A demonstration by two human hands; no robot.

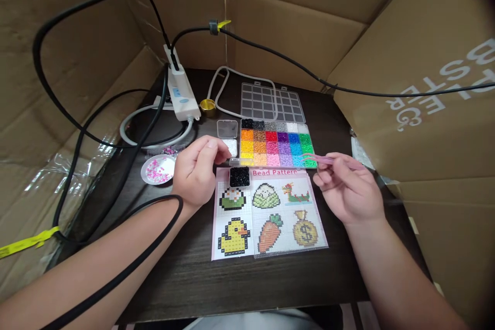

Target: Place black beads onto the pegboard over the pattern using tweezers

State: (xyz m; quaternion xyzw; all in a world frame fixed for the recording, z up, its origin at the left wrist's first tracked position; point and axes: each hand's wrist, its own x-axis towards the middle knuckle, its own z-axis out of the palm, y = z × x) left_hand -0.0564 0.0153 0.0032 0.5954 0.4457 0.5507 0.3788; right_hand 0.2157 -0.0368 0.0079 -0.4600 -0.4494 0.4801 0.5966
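Note:
My left hand (pixel 200 167) is curled closed above the table, left of the bead box; what its fingers pinch, if anything, is too small to make out. Pink tweezers (pixel 323 160) are held in my right hand (pixel 350 185), their tips over the blue and green beads of the compartment box (pixel 282 136). A small open case of black beads (pixel 240 177) rests on the upper left of the bead pattern sheet (pixel 286 216). The sheet shows a duck, a carrot, a money bag and other pictures. Another small case (pixel 231 147) holds white beads.
A white dish (pixel 158 169) with pink and white beads sits left of my left hand. Behind are a white power strip (pixel 181 87), a gold cup (pixel 208 107) and a grey cord. Black cables (pixel 270 50) hang across the view and over my left forearm. Cardboard walls (pixel 286 0) surround the table.

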